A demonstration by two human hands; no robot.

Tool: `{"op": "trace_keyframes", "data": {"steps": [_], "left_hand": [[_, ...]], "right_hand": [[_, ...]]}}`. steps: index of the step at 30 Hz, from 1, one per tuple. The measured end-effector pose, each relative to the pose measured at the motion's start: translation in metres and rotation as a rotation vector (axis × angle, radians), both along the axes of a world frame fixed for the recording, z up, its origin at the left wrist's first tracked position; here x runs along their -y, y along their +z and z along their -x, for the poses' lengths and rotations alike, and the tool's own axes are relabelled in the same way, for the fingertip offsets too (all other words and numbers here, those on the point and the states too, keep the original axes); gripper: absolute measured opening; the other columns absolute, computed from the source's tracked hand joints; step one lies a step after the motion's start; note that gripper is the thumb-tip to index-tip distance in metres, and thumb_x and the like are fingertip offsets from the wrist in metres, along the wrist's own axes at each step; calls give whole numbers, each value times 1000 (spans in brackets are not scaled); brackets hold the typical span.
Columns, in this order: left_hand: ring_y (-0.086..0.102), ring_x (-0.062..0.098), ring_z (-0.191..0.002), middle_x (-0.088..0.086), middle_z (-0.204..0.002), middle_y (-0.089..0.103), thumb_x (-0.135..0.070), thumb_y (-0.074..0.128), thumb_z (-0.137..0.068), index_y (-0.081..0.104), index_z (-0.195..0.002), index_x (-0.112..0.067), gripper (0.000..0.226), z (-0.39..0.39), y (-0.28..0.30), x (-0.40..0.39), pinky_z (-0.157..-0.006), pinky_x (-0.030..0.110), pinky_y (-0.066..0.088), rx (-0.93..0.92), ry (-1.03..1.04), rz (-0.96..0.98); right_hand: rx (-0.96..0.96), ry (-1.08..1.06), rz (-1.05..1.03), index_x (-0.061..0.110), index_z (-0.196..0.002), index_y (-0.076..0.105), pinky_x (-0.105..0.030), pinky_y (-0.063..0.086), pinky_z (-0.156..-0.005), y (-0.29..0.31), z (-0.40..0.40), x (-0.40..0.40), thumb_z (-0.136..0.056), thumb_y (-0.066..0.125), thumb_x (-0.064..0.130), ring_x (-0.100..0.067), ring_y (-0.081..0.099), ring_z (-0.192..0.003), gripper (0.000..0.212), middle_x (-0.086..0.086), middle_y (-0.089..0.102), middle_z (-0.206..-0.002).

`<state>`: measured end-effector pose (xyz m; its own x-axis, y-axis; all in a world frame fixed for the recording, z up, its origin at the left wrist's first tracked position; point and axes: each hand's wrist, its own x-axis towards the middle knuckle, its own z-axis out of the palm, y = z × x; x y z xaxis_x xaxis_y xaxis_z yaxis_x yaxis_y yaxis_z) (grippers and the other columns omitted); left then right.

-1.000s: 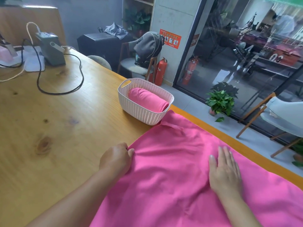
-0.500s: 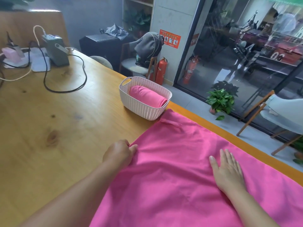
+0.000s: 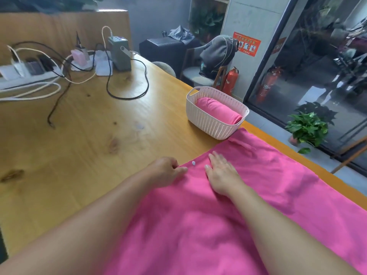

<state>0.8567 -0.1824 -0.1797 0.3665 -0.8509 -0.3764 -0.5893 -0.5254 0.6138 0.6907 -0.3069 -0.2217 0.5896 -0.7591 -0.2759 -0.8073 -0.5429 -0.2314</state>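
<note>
Though fingertips are hidden, left hand pinches pink cloth; right hand lies flat.

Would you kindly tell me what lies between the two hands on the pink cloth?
In the head view, a small pale round dot lies on the pink cloth between the left hand and right hand.

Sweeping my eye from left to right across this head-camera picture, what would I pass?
White power strip → grey-green box with cables → left hand pinching the edge of the pink cloth → white basket → green potted plant on the floor.
</note>
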Motion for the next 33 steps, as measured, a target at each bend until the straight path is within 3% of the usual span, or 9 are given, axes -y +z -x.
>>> {"op": "trace_keyframes", "data": {"steps": [3, 5, 10, 14, 19, 23, 27, 33], "left_hand": [[52, 12, -64, -2, -72, 58, -46, 62, -91, 63, -74, -19, 32, -15, 1, -19, -55, 23, 38, -91, -50, -112], [55, 14, -67, 1, -76, 63, -43, 61, -93, 65, -75, -17, 32, -23, -1, -32, -60, 24, 42, -149, -20, -116], [54, 14, -74, -2, -84, 60, -53, 52, -95, 62, -86, -22, 33, -33, -3, -55, -62, 26, 40, -84, -2, -65], [48, 10, -63, -4, -71, 54, -49, 56, -95, 62, -74, -20, 36, -38, -5, -72, -54, 23, 36, -40, -47, -87], [52, 12, -67, -2, -76, 58, -51, 56, -94, 66, -81, -17, 38, -40, -5, -87, -64, 29, 45, -242, 55, 3], [44, 9, -60, -6, -69, 50, -44, 64, -90, 53, -70, -20, 34, -37, -5, -93, -53, 25, 33, -110, 22, -40], [45, 11, -60, -4, -67, 51, -42, 62, -92, 49, -65, -20, 37, -35, -9, -96, -52, 26, 32, 34, 32, -58], [50, 16, -66, 0, -73, 56, -50, 57, -93, 59, -73, -17, 39, -39, -9, -116, -55, 27, 35, 59, 28, -164]], "right_hand": [[-37, -2, 29, 16, -159, 8, -39, 3, -124, -2, -2, 6, -105, 26, 42, -19, -1, -153, 62, -2, 0, -167], [-43, -19, 56, 16, -159, 6, -40, 2, -124, -5, -2, 3, -105, 25, 45, -18, -4, -153, 64, -2, -3, -167], [-28, -52, 116, 16, -159, 1, -39, -4, -124, -13, -3, -6, -103, 19, 52, -16, -9, -152, 69, 0, -7, -166], [-22, -63, 157, 17, -159, 3, -38, -4, -123, -15, -4, -4, -102, 18, 56, -15, -7, -152, 71, 0, -4, -167], [-69, -91, 135, 16, -159, 2, -39, -4, -123, -8, -9, -6, -102, 18, 56, -16, -8, -152, 71, -1, -6, -166], [23, -156, 177, 15, -159, -3, -36, -7, -123, 7, -27, -46, -104, 18, 50, -15, -12, -152, 68, 0, -13, -165], [90, -2, 73, 16, -158, -5, -33, -10, -122, 6, -54, -118, -106, 16, 43, -11, -15, -151, 62, 2, -14, -165], [31, 93, 62, 22, -157, -10, -33, -14, -121, -11, -50, -124, -103, 13, 52, -7, -22, -148, 66, 9, -19, -163]]}}
